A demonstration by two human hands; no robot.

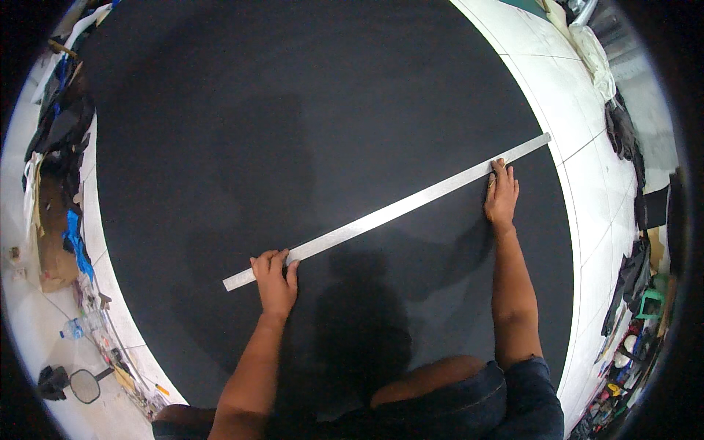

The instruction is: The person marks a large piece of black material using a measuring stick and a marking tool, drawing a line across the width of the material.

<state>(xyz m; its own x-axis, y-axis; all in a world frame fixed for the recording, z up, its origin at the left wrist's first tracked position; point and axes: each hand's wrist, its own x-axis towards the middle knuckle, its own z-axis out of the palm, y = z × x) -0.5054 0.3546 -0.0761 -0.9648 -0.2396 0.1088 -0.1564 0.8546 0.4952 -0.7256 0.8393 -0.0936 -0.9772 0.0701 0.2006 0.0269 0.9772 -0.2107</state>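
Left hand [276,287] spread, it lays its fingers across a long metal ruler [389,213] near the lower end, thumb at the near edge, pressing rather than gripping, as far as I can tell; the right hand [501,196] is extended too, fingertips on the metal towards the other end, clasping nothing. Between them the ruler runs slantwise over a broad black sheet [330,132], perhaps fabric, its upper right tip just reaching the border where the white tiled floor [594,187] begins. What would worry me is the long span between the hands: nothing bears down there, so a sideways push at the middle could swing the ruler off its line. One hand pressing lighter than the other might let that end pivot. If the sheet is as soft as it looks, a lean from the person could rumple it and carry the ruler along. Shadows fall on the near side, so a faint mark might be missed. Well apart, a blue cloth [75,238] lies leftward, a green stool [651,303] rightward.
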